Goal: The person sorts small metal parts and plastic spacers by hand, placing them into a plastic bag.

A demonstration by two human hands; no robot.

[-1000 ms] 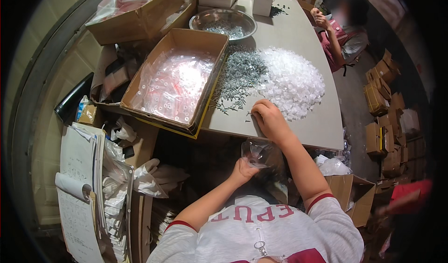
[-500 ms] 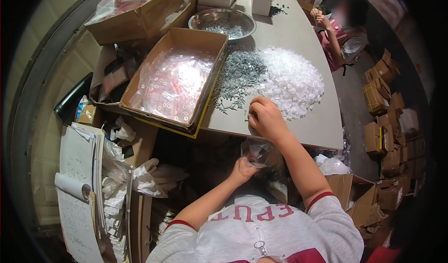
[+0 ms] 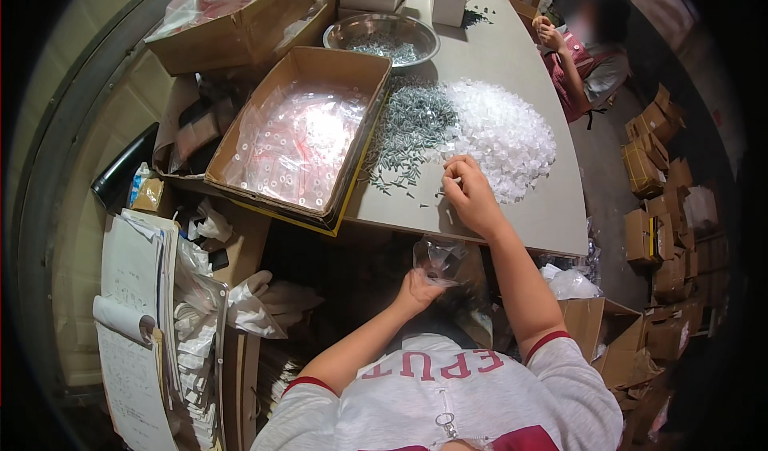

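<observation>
A clear plastic bag [image 3: 438, 260] hangs with its mouth spread just below the table's front edge, pinched along its side by my left hand [image 3: 418, 291]. Above the table top my right hand [image 3: 470, 195] has its fingers curled together; what they hold, if anything, is hidden. Its fingertips are at the near edge of a pile of small white plastic pieces [image 3: 504, 139]. To the left of them, touching that pile, spreads a heap of grey screws [image 3: 412, 123]. Several stray screws lie between the heap and the table's front edge.
A cardboard box [image 3: 220, 167] of small filled clear bags overhangs the table's left side. Behind it stands a metal bowl [image 3: 336, 35] of screws. A co-worker [image 3: 588, 67] sits at the far right. Cardboard boxes [image 3: 640, 235] line the floor on the right; papers [image 3: 132, 275] stand at left.
My right hand has shifted right and slightly away from me, from the table's front edge area toward the white pieces. My left hand and the bag have hardly moved.
</observation>
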